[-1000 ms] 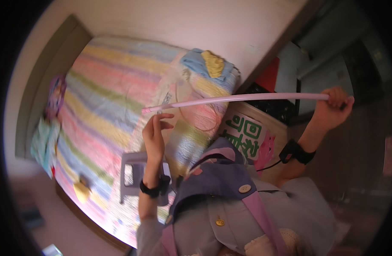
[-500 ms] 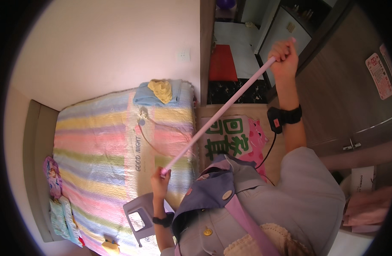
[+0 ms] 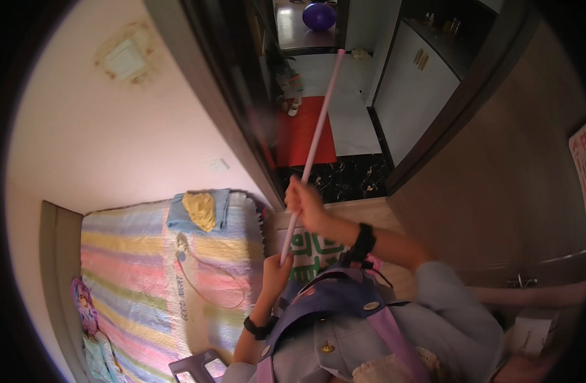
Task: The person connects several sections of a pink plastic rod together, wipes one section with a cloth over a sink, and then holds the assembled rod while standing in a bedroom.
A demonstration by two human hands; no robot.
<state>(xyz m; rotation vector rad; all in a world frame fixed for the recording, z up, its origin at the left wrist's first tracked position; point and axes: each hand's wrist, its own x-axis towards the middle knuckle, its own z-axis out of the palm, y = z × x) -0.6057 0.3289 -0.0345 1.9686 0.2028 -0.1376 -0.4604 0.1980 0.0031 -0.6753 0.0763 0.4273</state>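
Observation:
A long pale pink pole [image 3: 318, 131] slants up and away from my body, its far tip over the floor beyond the doorway. My left hand [image 3: 276, 273] is closed around its near end, above the edge of the bed. Higher up, my right hand [image 3: 306, 204] wraps round the shaft, slightly blurred. Below my hands lies a mat [image 3: 306, 247] with green characters, partly hidden by my arms and clothes.
To the left stands a bed with a striped quilt [image 3: 140, 255], folded cloths [image 3: 200, 210] and a grey plastic stool [image 3: 197, 367]. A dark door [image 3: 465, 185] stands at the right. Past the doorway are a red mat [image 3: 312, 137], a white cabinet [image 3: 414, 89] and a purple ball [image 3: 319, 17].
My right hand has come down and left, closer to my left hand, which has shifted right. The pole has swung steeper, and the view has turned toward the doorway.

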